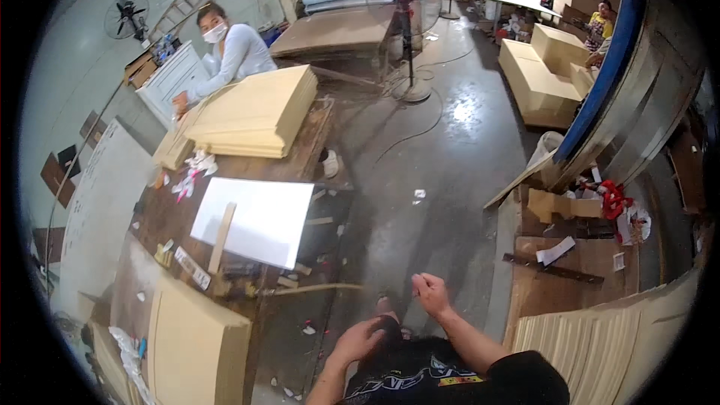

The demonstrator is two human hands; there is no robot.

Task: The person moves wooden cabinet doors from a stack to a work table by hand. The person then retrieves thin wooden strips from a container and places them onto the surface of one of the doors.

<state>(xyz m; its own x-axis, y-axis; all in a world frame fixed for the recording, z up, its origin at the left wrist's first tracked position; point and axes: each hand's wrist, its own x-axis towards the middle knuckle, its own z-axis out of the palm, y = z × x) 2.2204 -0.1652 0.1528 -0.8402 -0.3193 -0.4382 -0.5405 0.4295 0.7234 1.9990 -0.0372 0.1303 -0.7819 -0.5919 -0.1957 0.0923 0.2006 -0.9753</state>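
Note:
My right hand (pixel 430 290) is raised in front of me with its fingers curled into a loose fist, and nothing shows in it. My left hand (pixel 358 339) rests low against my dark shorts, fingers bent, holding nothing. Both hands hang over the grey concrete floor (pixel 442 172), a little right of the brown workbench (pixel 255 172). On the bench lies a white panel (pixel 259 219) with a thin wooden strip (pixel 222 236) across it. A stack of tan boards (pixel 259 110) sits farther back on it.
A person in a white top and face mask stands behind the bench at a white panelled door (pixel 174 79). More tan boards are stacked at the lower left (pixel 196 345) and lower right (pixel 600 345). A pedestal fan (pixel 409 22) stands mid-floor. Cardboard boxes (pixel 544 67) sit at the right.

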